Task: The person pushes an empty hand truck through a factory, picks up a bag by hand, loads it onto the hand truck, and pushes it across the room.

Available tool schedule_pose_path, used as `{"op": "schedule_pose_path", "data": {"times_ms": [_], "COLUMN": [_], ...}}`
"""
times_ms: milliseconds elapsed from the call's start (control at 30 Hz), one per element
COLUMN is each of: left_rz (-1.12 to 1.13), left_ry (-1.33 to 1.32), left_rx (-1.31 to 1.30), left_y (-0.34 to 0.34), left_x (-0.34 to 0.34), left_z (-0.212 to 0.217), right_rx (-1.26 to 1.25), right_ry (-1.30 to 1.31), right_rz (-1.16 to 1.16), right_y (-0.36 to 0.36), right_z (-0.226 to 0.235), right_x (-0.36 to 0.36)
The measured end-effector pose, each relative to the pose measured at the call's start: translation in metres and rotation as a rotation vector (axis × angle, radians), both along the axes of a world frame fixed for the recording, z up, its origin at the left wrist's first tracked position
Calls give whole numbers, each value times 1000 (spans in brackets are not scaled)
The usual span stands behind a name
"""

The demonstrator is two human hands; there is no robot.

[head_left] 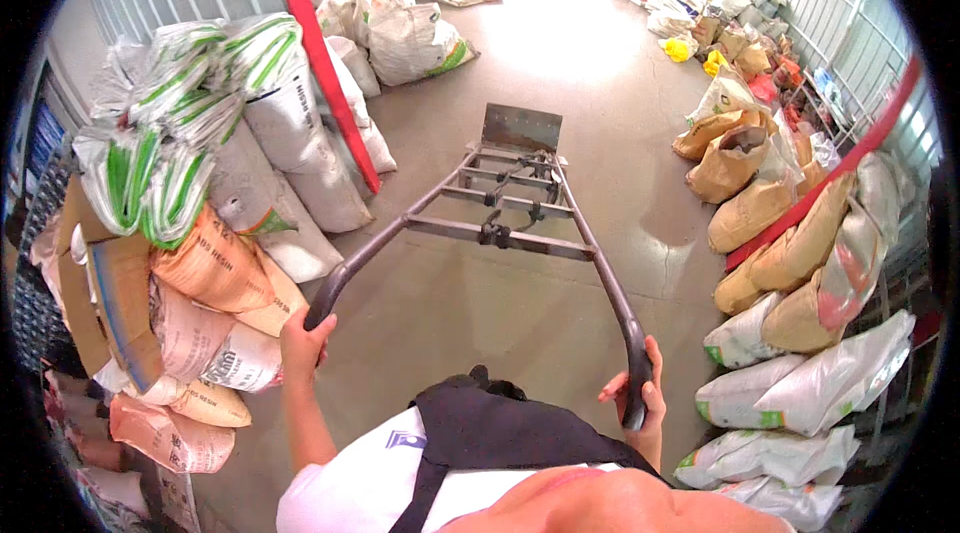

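Observation:
An empty metal hand truck [500, 213] stretches ahead of me over the concrete floor, its flat toe plate [521, 127] at the far end. My left hand [303, 337] is wrapped around the left handle. My right hand [638, 395] grips the right handle near its lower tip. Straps hang on the frame's cross bars. I wear a white shirt and a dark apron.
Stacked white, green-striped and orange sacks [210, 183] line the left side beside a red post [320, 53]. Tan and white sacks [800, 263] are piled along the right wall. More bags [410, 33] lie farther ahead on the left; an open aisle runs between.

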State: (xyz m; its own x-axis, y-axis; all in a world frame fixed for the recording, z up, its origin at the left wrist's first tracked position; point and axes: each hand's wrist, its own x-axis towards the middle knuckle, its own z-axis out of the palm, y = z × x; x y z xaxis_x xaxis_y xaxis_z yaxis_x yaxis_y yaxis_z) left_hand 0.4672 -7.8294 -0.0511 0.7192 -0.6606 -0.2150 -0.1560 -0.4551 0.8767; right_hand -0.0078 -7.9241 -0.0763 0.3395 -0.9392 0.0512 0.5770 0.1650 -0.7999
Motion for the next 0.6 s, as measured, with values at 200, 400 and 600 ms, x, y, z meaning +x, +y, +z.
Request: {"op": "schedule_pose_path", "data": {"times_ms": [200,400,600], "left_rz": [11,2,4], "left_ry": [-29,-24,-92], "left_rx": [46,-2,4], "left_y": [-178,-344,-514], "left_x": [4,21,54], "left_z": [11,-7,-12], "right_rx": [25,-54,11], "right_ry": [71,69,130], "right_rz": [-44,-53,-44], "right_y": [-191,-356,-531], "right_z": [2,-18,5], "right_x": [16,37,69]}}
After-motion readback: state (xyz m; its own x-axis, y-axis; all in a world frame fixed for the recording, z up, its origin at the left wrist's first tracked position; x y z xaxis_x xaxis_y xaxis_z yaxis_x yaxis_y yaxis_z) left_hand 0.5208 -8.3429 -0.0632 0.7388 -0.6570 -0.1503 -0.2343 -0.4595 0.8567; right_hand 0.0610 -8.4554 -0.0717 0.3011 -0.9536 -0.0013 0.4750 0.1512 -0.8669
